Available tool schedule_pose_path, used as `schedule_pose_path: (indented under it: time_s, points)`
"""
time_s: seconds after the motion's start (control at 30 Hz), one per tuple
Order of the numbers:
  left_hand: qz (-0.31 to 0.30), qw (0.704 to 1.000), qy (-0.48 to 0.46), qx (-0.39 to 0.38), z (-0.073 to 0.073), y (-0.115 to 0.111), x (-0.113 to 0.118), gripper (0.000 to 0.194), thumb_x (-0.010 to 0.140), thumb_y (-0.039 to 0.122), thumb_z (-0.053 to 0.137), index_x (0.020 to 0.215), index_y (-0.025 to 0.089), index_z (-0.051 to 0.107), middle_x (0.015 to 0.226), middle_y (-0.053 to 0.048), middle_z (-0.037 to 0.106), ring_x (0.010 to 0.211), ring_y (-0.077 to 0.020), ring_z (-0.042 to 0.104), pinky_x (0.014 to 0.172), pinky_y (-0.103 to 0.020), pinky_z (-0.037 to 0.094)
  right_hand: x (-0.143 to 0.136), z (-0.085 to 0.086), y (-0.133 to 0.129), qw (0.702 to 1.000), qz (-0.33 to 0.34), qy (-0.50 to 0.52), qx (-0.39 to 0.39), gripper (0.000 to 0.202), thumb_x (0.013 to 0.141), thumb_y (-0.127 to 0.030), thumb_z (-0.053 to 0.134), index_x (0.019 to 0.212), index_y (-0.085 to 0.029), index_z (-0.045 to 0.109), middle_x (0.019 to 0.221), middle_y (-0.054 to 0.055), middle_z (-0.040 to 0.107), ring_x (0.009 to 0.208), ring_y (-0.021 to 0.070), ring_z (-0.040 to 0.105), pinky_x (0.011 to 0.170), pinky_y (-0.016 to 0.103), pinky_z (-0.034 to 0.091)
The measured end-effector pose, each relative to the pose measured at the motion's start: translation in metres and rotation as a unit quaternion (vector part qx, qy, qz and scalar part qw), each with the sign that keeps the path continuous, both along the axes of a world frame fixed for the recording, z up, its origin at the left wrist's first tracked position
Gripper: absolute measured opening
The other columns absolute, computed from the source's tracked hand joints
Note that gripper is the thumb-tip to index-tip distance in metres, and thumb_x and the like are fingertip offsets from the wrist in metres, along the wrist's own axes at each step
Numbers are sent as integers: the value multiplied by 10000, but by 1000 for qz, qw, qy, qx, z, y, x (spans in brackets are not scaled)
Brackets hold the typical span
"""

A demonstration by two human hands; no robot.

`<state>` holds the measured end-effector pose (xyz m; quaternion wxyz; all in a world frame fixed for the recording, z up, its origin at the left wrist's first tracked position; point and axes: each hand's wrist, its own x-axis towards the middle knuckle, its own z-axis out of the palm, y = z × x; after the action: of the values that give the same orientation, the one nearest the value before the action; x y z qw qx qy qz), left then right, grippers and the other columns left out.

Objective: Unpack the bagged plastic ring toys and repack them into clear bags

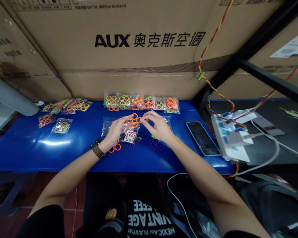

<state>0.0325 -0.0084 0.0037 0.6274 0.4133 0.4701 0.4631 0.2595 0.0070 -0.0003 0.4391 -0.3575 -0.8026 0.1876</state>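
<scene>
An orange plastic piece of joined rings [133,123] is held up between my two hands over the blue table. My left hand [116,129], with a watch on its wrist, has its fingers closed on the piece's left side. The fingers of my right hand [158,126] pinch its right ring. Just below lies a small clear packet with a white and red printed card [129,136]. Another orange ring piece [115,147] sits partly under my left hand. A purple ring piece [156,144] lies below my right hand. Clear plastic bags [106,126] are partly hidden behind my hands.
A row of bagged ring sets [124,100] stands along the back edge. More bagged sets [76,105] are piled at the left. To the right are a phone [203,138] and a power strip [229,135] with cables. A large cardboard box [149,66] closes off the back.
</scene>
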Motion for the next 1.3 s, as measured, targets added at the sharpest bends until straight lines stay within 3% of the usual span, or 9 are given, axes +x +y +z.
schedule_pose_path:
  time_s: [0.13, 0.4, 0.6, 0.7, 0.9, 1.0, 1.1, 1.2, 1.3]
  points:
    - [-16, 999, 23, 35, 3, -4, 2, 442, 1016, 457, 601, 1347, 202, 746, 1053, -101, 833, 910, -238, 809, 782, -326, 613, 0, 0, 0, 1000, 11, -5, 0, 204, 1070, -385, 571, 960, -255, 683, 1069, 79, 675, 998, 235, 684, 923, 441, 566]
    - [-5, 994, 72, 76, -6, -5, 2, 417, 1060, 449, 555, 1354, 219, 741, 981, -85, 809, 780, -182, 760, 647, -255, 569, -4, -2, -2, 997, 42, 22, -58, 201, 1071, -410, 596, 957, -272, 688, 1118, 67, 678, 1050, 224, 682, 997, 454, 564]
    - [-21, 996, 58, 70, -2, -7, 4, 392, 1059, 428, 545, 1342, 226, 725, 1187, -98, 798, 904, -230, 779, 731, -325, 613, -8, -1, -7, 995, 59, 31, -68, 174, 1045, -430, 643, 999, -300, 750, 1167, 54, 707, 1103, 230, 692, 1035, 479, 561]
    - [-25, 997, 46, 63, -2, -8, 4, 399, 1049, 462, 566, 1338, 237, 722, 1188, -101, 795, 908, -248, 780, 742, -352, 618, -10, 0, -10, 994, 47, 50, -88, 177, 1021, -456, 674, 993, -317, 781, 1146, 47, 735, 1060, 230, 710, 984, 468, 579]
    - [-28, 991, 85, 95, -1, -10, 1, 502, 1037, 598, 545, 1390, 277, 701, 1192, -105, 781, 744, -183, 733, 569, -259, 530, -10, 4, -11, 981, 56, 78, -167, 278, 975, -544, 702, 888, -296, 793, 933, 23, 778, 814, 191, 697, 794, 395, 577]
    - [-55, 990, 86, 101, 4, -12, 0, 639, 996, 672, 583, 1478, 254, 615, 1063, -113, 795, 660, -172, 707, 506, -250, 501, -4, 3, -3, 970, 20, 122, -208, 327, 932, -595, 728, 862, -283, 796, 800, 3, 748, 702, 170, 643, 716, 363, 546]
    - [-96, 985, 111, 88, 8, -11, 0, 734, 900, 610, 755, 1501, 235, 563, 932, -99, 794, 585, -179, 706, 444, -252, 461, 5, -3, 10, 949, -32, 193, -248, 356, 889, -620, 758, 835, -270, 796, 686, -16, 681, 654, 160, 606, 694, 345, 527]
    - [-123, 980, 137, 77, 7, -9, 1, 659, 850, 526, 824, 1383, 185, 641, 814, -89, 774, 528, -187, 704, 434, -276, 465, 10, -10, 21, 921, -37, 255, -291, 360, 827, -624, 813, 822, -265, 792, 641, -33, 626, 619, 141, 570, 670, 318, 515]
    - [-122, 980, 137, 79, 2, -6, 1, 539, 857, 505, 808, 1258, 165, 692, 748, -80, 755, 541, -202, 722, 466, -298, 508, 11, -15, 25, 896, -16, 289, -336, 363, 784, -622, 851, 850, -268, 798, 681, -21, 661, 638, 143, 595, 682, 317, 546]
